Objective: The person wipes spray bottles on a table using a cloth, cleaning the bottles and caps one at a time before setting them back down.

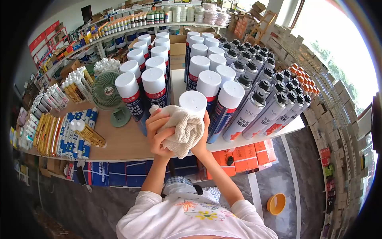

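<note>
A spray can with a white cap (192, 102) is held upright between my two hands above the front of the table. My left hand (158, 133) is closed on a cream knitted cloth (183, 133), bunched against the near side of the can. The fingers of my right hand (205, 133) wrap the can's right side, partly hidden by the cloth. Most of the can's body is covered. Close by stand rows of similar blue spray cans with white caps, such as one can (153, 85) on the left and another can (225, 109) on the right.
Silver cans with black tops (248, 111) fill the table's right side. A green fan (106, 91) and sealant tubes (89, 133) are on the left. Orange boxes (244, 157) and blue boxes (135, 173) sit below. A yellow bowl (276, 204) is on the floor.
</note>
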{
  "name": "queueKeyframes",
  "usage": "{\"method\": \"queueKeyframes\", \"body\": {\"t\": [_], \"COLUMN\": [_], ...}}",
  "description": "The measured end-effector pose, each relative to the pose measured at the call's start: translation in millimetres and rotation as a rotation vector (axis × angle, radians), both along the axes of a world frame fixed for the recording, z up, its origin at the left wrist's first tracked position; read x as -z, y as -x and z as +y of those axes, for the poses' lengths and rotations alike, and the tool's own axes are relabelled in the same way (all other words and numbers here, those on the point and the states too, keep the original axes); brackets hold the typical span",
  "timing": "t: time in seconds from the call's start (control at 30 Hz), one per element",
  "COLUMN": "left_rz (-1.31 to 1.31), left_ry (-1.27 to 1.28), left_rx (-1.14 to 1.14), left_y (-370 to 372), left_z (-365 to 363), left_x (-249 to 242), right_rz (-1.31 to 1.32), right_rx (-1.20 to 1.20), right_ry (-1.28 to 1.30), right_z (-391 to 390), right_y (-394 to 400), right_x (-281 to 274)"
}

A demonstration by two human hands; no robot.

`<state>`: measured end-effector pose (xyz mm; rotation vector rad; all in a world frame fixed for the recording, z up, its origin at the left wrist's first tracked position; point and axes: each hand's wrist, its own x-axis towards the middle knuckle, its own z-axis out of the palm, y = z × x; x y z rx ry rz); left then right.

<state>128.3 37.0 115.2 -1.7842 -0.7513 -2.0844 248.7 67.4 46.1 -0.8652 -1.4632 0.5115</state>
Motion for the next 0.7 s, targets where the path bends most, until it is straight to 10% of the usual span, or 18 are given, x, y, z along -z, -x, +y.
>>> {"method": "queueKeyframes", "body": {"t": [0.27,0.43,0.7], "left_rz": [0.125,0.476,0.430], "left_ry": [0.026,-0.089,0.029], "left_rx": [-0.029,-0.333,-0.270], "left_y": [7.0,-1.4,-5.7], "left_z": [-11.9,-22.5,-21.5], "left_x": [9.2,-31.1,26.9], "right_rz": [-0.270,0.250,0.228], "right_rx": [-0.452,-0.424,-0.356], "right_ry": [0.315,0.270,0.173], "right_z": [13.1,-3.7,-7.5], "right_y": [-40.5,-11.9,2.3], "right_x": [-1.9,23.6,51.2]}}
